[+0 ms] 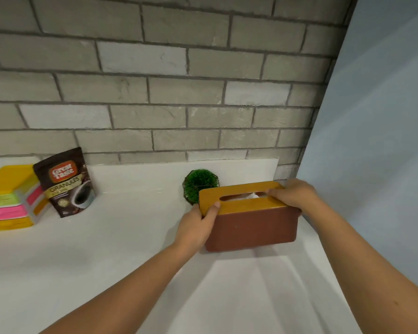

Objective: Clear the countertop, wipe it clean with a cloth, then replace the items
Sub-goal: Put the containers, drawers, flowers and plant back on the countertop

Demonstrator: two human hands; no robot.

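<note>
Both hands on the tissue box (pixel 251 220): left hand (pixel 196 225) wrapped round its left end, thumb on the lid; right hand (pixel 293 195) clamped over the right end. Box sits at the right end of the counter (pixel 106 249) (can't tell if lifted). Plant (pixel 199 186) just behind the box; coffee pouch (pixel 65 182) and book stack (pixel 10 198) well left of it.

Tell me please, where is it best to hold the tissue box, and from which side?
Take the tissue box by its two short ends, one hand from each side, as the left hand and right hand do now. It is long and wide, so an end grip balances it and keeps the slotted yellow lid seated.
</note>
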